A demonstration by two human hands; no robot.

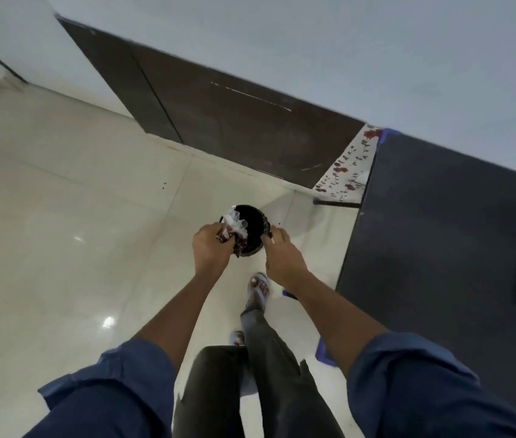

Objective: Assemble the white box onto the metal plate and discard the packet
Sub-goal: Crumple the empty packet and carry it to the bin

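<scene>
Indoor room, domestic in look, probably a home. Glossy cream tiled floor (70,191) reflecting ceiling lights. Pale plain wall (345,42) above a dark brown wooden door (218,115) set at floor level. White cloth printed with red flowers (350,162) hangs beside a dark grey table (456,222). Small round black waste bin (255,221) stands on the tiles. Person wears open slippers (259,289).
</scene>
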